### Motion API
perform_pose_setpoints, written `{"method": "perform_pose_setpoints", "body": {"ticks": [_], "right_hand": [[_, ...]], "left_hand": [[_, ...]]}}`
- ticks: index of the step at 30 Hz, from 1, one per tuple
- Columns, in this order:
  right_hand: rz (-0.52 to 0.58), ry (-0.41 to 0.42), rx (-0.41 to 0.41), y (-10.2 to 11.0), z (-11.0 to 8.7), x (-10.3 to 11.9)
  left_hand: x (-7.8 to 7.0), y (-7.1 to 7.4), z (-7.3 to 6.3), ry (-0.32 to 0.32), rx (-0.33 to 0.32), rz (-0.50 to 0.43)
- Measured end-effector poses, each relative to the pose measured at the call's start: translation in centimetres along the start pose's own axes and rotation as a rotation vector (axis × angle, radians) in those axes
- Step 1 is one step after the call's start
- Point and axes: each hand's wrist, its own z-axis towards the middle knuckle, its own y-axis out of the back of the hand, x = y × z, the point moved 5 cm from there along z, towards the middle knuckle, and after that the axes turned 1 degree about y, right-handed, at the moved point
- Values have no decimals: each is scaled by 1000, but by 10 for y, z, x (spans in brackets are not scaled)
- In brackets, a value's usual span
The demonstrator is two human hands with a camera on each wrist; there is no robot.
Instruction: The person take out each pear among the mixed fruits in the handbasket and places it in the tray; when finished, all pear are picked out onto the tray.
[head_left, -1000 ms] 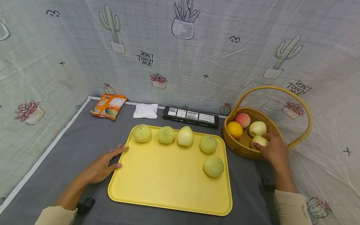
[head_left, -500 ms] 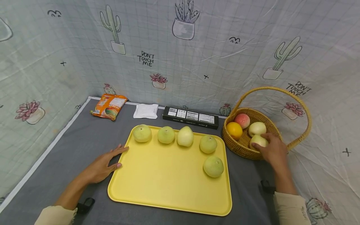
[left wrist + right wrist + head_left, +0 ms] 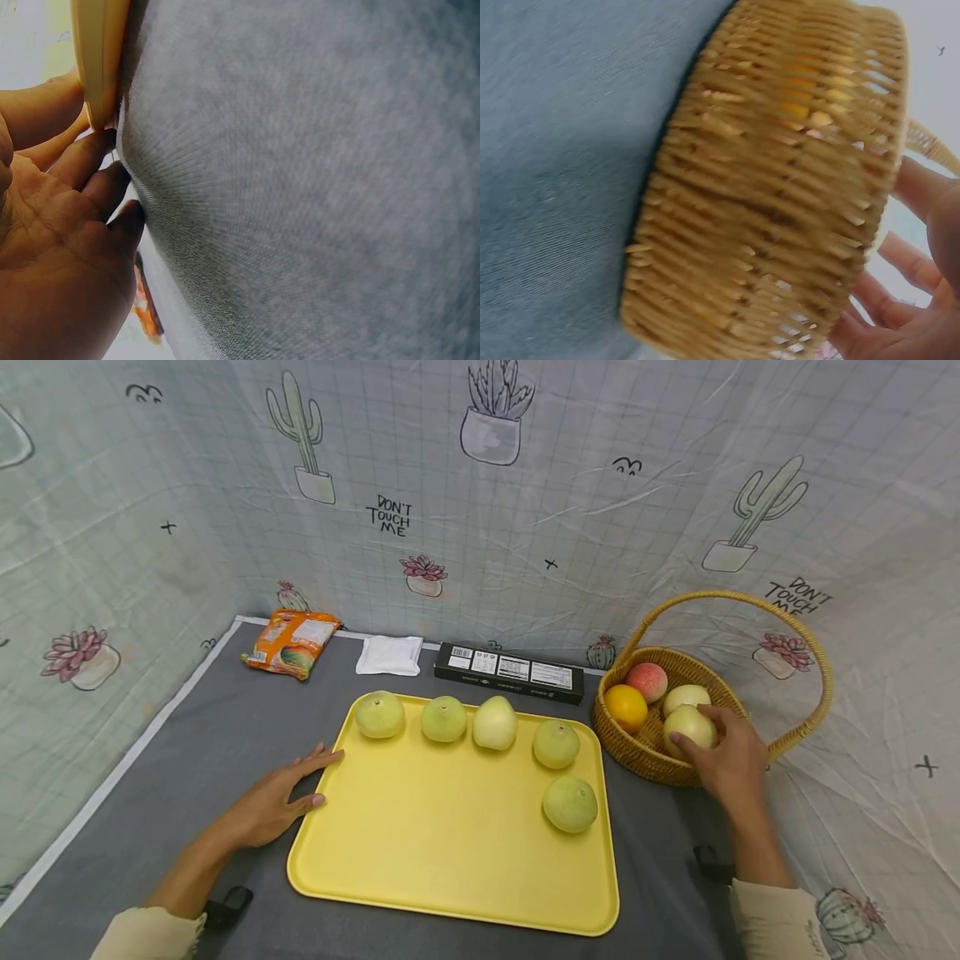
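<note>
My right hand [image 3: 731,760] grips a pale yellow-green round fruit [image 3: 687,727] at the near right side of the wicker basket [image 3: 637,764], thumb on the left and fingers on the far side. In the right wrist view, the basket's wall [image 3: 757,202] hides most of that fruit. Behind it in the basket sits a similar pale fruit [image 3: 684,695], with an orange [image 3: 626,707] and a peach [image 3: 647,681] to the left. My left hand [image 3: 270,802] rests at the yellow tray's [image 3: 450,835] left rim, index finger and thumb touching it, other fingertips [image 3: 131,214] low by the grey cloth.
Several green round fruits [image 3: 570,804] and one paler fruit [image 3: 494,723] line the tray's far and right sides. Behind it lie an orange packet [image 3: 291,643], a white pouch [image 3: 388,656] and a long black box [image 3: 508,672]. The basket's tall handle [image 3: 825,685] arches over the basket.
The fruit in my right hand has risen slightly and now overlaps the pale fruit behind it. My left hand stays at the tray's rim.
</note>
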Motion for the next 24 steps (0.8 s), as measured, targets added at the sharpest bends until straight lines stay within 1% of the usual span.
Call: {"method": "perform_pose_setpoints", "body": {"ticks": [6,11,15,19,24], "right_hand": [[45,17,-82,7,-2,22],[119,40,-122,14,-9,48],[171,74,-151,16,-15,67],[226,106,-163,16,-22,82],[271,123,-134,12,-29,95]], "left_hand": [[0,0,0,-10,1,-6],[0,-1,1,-49,-17,-1],[0,-1,1,-53,-16,-4],[-1,-1,1,-49,-11,-5],[-1,0,1,-35,-9,1]]}}
